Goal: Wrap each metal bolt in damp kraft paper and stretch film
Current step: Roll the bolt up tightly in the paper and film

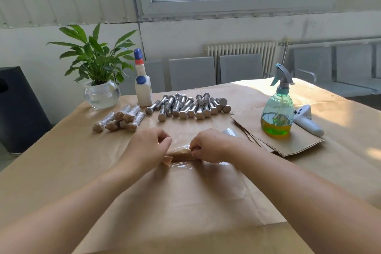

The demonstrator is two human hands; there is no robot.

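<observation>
Fingers of both hands curl onto the paper-wrapped bolt (179,155) at centre frame: the left hand (148,147) holds its left end, the right hand (208,146) pinches the right end, where the paper looks twisted, though the knuckles hide the exact grip. The bundle lies on a sheet of clear stretch film (181,164) spread over the kraft-covered table (61,171).

Judging by the steel, the bolt should feel heavy and rigid for its size, while the damp paper round it is soft and liable to tear, and the film is thin, clingy and slippery. Holding it at both ends, as now, seems the safest way to roll it.

Above centre lies a heap of bare bolts (186,106), grey, hex-headed and threaded. To their left sit finished bundles (120,118), tan under glossy film. At right, a translucent green spray bottle (278,109) stands on cut kraft sheets (288,142), with a film roll (229,131) just behind the right hand.
</observation>
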